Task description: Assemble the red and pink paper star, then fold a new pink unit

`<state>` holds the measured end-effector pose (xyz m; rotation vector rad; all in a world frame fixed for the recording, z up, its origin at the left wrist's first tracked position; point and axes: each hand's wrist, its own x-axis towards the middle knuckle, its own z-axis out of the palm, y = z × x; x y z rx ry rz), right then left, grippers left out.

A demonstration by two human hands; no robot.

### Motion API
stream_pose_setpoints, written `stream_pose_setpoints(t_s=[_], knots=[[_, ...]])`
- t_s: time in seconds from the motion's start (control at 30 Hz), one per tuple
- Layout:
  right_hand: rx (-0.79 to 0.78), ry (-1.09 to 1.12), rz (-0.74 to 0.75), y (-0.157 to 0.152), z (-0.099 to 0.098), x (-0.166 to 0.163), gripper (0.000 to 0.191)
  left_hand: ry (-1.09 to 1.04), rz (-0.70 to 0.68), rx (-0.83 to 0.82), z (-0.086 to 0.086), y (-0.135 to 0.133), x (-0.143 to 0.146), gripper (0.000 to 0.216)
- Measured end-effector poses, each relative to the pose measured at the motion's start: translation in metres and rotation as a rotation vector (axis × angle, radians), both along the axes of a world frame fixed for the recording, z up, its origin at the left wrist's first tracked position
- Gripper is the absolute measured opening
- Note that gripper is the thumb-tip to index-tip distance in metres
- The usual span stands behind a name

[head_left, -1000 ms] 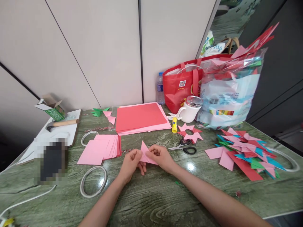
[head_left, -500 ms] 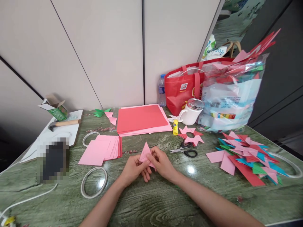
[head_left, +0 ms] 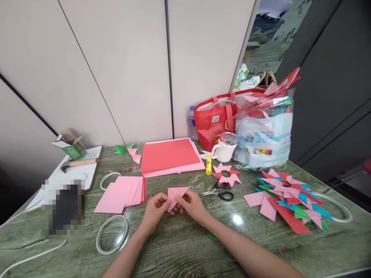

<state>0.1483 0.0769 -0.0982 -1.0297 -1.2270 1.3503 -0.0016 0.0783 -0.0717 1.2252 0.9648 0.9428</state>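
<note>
A small folded pink paper (head_left: 175, 195) with visible creases is pinched between both hands, just above the green table (head_left: 179, 255). My left hand (head_left: 156, 211) grips its lower left side with thumb and fingers. On the right edge, my right hand (head_left: 192, 206) holds it, thumb across the front. Some fingertips are hidden behind the paper. Left of the hands lies a fanned stack of pink paper squares (head_left: 120, 195), with red ones under it. To the right rest black-handled scissors (head_left: 223, 194) and a pink and red folded-paper ring (head_left: 228, 175).
Behind lie red and pink sheets (head_left: 171, 154), a yellow glue stick (head_left: 208, 165) and a white mug (head_left: 225, 150). Tape rolls (head_left: 112, 234), a hammer (head_left: 81, 163) and a green box (head_left: 72, 148) stand left. Colourful folded pieces (head_left: 290, 193) and a filled plastic bag (head_left: 262, 135) are right.
The pink paper has turned in my hands: its point faced up before, and now a flat edge is on top. My camera view has shifted slightly.
</note>
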Motion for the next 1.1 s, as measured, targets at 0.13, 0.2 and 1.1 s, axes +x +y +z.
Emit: stream_pose_setpoints(t_s=[0.13,0.2,1.1], knots=[[-0.007,0.065,-0.037,0.0011,0.0023,0.0038,0.032,0.035,-0.064,-0.034,-0.0011,-0.0020,-0.0011,0.034],[-0.020,0.070,-0.053,0.0014,0.0021,0.0059,0.031,0.060,-0.068,-0.016,-0.0014,-0.0029,-0.0011,0.035],[-0.042,0.054,-0.028,0.0026,0.0038,0.0077,0.038,0.040,-0.024,-0.032,-0.0064,0.0007,-0.0043,0.037]])
